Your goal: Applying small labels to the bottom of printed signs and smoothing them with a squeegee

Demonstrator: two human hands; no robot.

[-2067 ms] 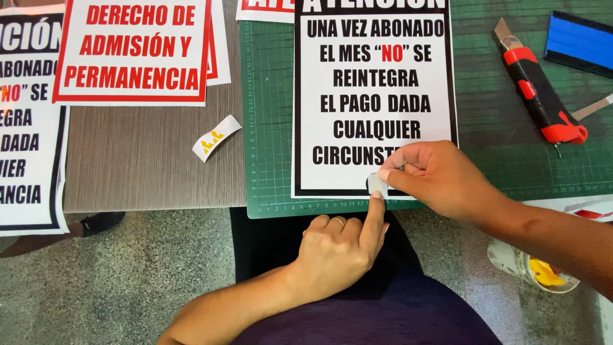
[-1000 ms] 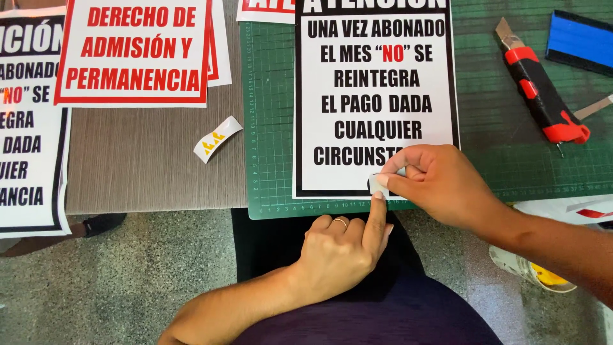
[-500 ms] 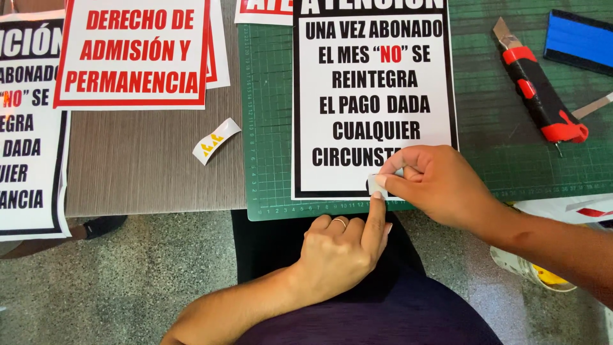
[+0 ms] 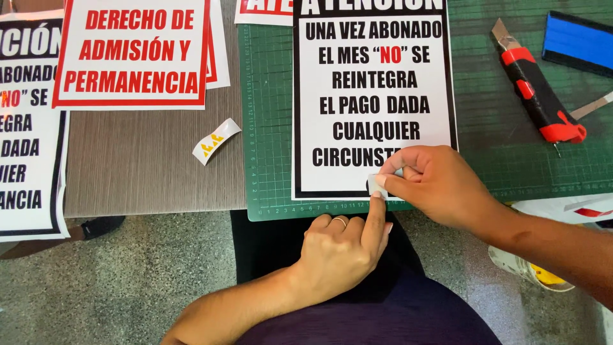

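Observation:
A white sign with a black border [image 4: 373, 96] lies on a green cutting mat [image 4: 268, 128]. My right hand [image 4: 440, 185] rests on the sign's lower edge, thumb and fingers pinching a small white tab [image 4: 375, 186] at the black border. My left hand [image 4: 338, 252] comes up from below with its fingers curled. Its index finger is stretched out, and the tip presses beside the same tab at the sign's bottom edge. A ring shows on one left finger.
A red and black utility knife [image 4: 536, 96] and a blue squeegee [image 4: 581, 41] lie on the mat at the right. A curled backing scrap [image 4: 216, 140] sits on the grey table [image 4: 147, 172]. A red-bordered sign [image 4: 131, 54] and another black-bordered sign [image 4: 29, 128] lie to the left.
Both hands stay at the sign's lower edge on the small tab. My right fingers have shifted slightly; nothing else has moved.

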